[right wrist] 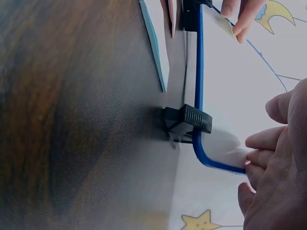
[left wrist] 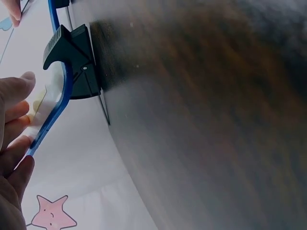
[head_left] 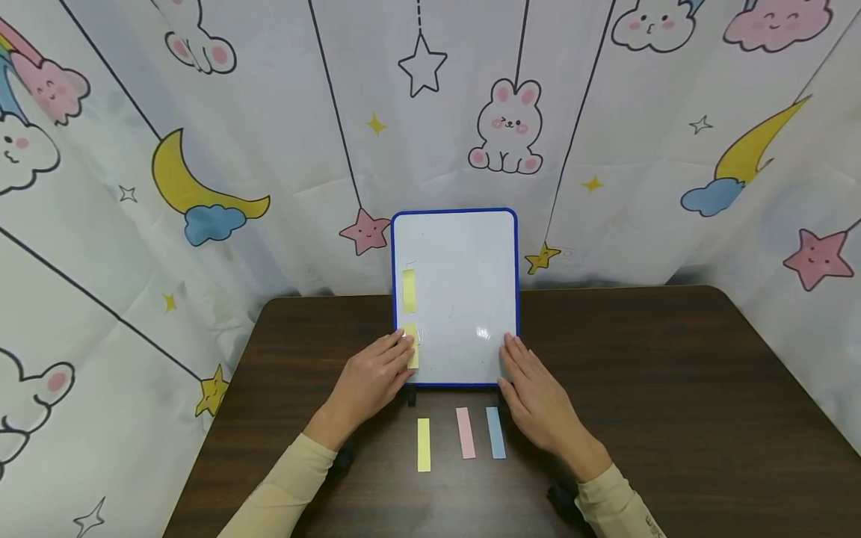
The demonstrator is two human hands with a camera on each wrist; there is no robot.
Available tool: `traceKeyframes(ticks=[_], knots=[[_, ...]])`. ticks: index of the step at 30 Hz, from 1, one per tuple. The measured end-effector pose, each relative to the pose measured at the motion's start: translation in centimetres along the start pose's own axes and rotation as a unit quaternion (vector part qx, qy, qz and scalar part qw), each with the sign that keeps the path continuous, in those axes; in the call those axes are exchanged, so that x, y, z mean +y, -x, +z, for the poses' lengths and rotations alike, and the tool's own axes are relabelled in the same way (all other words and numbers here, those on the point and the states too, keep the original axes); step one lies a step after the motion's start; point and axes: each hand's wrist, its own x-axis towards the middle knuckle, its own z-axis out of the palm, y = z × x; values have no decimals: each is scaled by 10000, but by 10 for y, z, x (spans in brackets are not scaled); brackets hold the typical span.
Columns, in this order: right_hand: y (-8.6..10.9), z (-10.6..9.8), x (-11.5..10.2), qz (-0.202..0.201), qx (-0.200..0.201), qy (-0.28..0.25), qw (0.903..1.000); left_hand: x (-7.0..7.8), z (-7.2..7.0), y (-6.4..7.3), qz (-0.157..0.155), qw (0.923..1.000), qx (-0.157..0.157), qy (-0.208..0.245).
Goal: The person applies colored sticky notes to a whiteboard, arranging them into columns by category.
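A small whiteboard with a blue frame stands upright on the table. Two yellow sticky strips, an upper one and a lower one, sit along its left side. My left hand is at the board's lower left edge, its fingertips pressing on the lower strip and partly hiding it. At the lower right edge, the fairly straight fingers of my right hand rest against the board. Black stand clips grip the bottom of the frame, another clip showing in the right wrist view.
On the dark wooden table, in front of the board, lie a yellow sticky-note pad, a pink one and a blue one. A white curtain with cartoon prints hangs behind and to both sides.
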Motion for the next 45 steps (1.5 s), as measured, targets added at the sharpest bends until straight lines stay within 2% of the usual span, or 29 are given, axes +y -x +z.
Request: traceKeyframes(ticks=[14, 27, 32, 37, 40, 45], knots=[[1, -1, -1, 66, -26, -20, 10000, 2, -2, -2, -34, 9998, 140, 122], [2, -6, 0, 59, -53, -106, 9999, 9, -8, -7, -424, 9987, 29, 280], [6, -10, -1, 46, 134, -170, 9998, 14, -9, -9, -368, 9988, 74, 309], [11, -15, -1, -144, 427, 13, 9990, 20, -9, -9, -369, 9986, 74, 370], [13, -18, -2, -252, 468, 110, 9985, 26, -10, -9, -375, 9982, 54, 468], [20, -21, -3, -381, 431, -16, 9983, 36, -12, -9, -313, 9973, 43, 664]])
